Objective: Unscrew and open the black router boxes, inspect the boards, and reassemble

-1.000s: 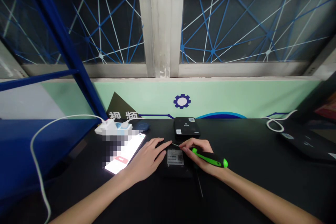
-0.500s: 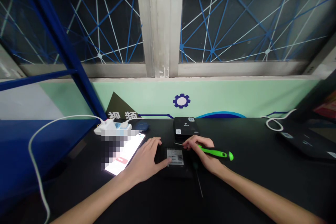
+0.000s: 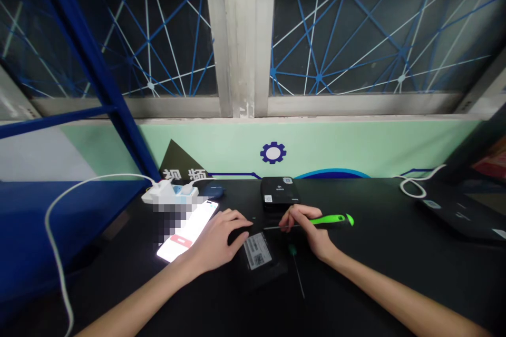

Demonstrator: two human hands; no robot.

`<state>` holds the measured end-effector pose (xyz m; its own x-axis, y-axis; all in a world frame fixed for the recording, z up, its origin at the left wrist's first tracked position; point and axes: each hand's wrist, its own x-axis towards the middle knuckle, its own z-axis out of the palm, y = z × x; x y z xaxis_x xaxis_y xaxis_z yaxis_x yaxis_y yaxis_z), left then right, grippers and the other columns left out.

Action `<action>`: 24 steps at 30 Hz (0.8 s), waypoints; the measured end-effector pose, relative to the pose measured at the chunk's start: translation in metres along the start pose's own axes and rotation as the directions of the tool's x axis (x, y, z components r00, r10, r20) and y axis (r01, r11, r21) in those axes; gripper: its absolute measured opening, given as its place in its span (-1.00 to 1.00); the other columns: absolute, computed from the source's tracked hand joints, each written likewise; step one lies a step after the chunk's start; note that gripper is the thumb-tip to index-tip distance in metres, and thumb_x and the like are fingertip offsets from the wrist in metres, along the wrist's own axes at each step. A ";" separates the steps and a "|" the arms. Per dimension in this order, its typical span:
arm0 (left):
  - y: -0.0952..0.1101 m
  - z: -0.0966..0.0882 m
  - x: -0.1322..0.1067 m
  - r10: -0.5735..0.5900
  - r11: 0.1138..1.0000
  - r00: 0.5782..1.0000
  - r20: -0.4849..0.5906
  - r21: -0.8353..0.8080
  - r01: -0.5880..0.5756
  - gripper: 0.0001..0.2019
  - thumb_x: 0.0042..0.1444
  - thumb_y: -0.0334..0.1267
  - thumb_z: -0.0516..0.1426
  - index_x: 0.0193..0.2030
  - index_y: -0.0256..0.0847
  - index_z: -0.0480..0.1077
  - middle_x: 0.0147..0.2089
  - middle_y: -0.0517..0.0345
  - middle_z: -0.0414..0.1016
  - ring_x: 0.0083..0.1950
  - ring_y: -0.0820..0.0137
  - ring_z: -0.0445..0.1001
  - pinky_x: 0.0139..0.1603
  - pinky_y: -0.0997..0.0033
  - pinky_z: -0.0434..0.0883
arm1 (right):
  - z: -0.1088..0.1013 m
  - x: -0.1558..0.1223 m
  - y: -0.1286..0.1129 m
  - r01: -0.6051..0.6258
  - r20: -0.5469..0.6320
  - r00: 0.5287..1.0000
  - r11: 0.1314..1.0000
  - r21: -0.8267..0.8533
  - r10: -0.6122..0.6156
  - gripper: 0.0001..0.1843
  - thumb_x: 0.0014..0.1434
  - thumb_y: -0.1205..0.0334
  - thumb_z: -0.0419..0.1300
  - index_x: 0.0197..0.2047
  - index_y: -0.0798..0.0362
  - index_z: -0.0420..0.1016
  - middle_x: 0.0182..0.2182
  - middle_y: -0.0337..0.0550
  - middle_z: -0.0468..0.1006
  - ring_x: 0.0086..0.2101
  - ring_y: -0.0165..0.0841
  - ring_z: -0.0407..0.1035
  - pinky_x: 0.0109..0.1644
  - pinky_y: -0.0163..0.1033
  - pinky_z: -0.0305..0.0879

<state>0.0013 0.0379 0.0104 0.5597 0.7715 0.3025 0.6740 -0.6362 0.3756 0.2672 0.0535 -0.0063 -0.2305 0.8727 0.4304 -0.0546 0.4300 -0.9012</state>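
Your right hand (image 3: 302,226) is clenched on the green screwdriver (image 3: 332,219), left hand (image 3: 219,239) lying open against the black box (image 3: 261,266). Careful, one slip could jab that tip into your fingers.

Screwdriver handle (image 3: 331,219) lime green, seemingly black-edged.

**Glossy plastic, smooth steel, matt black**

I'm reading the screwdriver (image 3: 331,219) as glossy green plastic, its shaft (image 3: 272,227) as smooth steel. The box (image 3: 261,276) is looking like matt black plastic, with a smooth paper label (image 3: 258,251) on top. The phone (image 3: 185,234) is showing glossy glass, the desk (image 3: 375,284) a matt black finish, and the power strip (image 3: 164,194) smooth white plastic.
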 end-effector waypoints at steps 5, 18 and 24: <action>0.001 0.005 0.002 -0.021 0.999 0.996 -0.087 0.041 0.024 -0.79 0.40 -0.24 0.03 0.04 -0.06 0.46 -0.03 0.15 0.50 -0.05 0.29 0.47 -0.06 0.28 0.38 | -0.001 0.001 0.001 0.008 -0.022 1.000 1.000 -0.027 -0.008 -0.53 0.38 0.08 0.10 -0.56 0.06 0.44 -0.50 -0.15 0.58 -0.47 -0.31 0.43 -0.31 -0.23 0.34; 0.009 0.008 0.000 -0.266 0.904 0.962 -0.051 0.332 0.268 -0.57 0.34 -0.06 0.01 -0.55 -0.16 0.08 -0.62 0.28 0.18 -0.61 0.44 0.18 -0.54 0.36 -0.09 | 0.004 0.024 -0.028 -0.063 0.110 0.991 0.985 -0.164 0.082 -0.51 0.33 0.04 0.13 -0.59 0.09 0.45 -0.57 -0.15 0.53 -0.56 -0.39 0.41 -0.45 -0.30 0.32; 0.009 0.010 0.002 -0.288 0.891 0.957 -0.046 0.354 0.285 -0.56 0.34 -0.04 0.00 -0.55 -0.16 0.10 -0.63 0.26 0.18 -0.62 0.42 0.23 -0.53 0.36 -0.10 | 0.017 0.052 -0.042 -0.187 0.213 0.941 0.930 -0.315 0.262 -0.56 0.31 0.20 0.06 -0.60 0.09 0.36 -0.63 -0.24 0.44 -0.64 -0.45 0.38 -0.55 -0.38 0.27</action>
<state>0.0129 0.0338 0.0058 0.3196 0.9213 0.2214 0.9304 -0.3494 0.1109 0.2409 0.0767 0.0527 -0.4380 0.8849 0.1583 0.2989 0.3094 -0.9028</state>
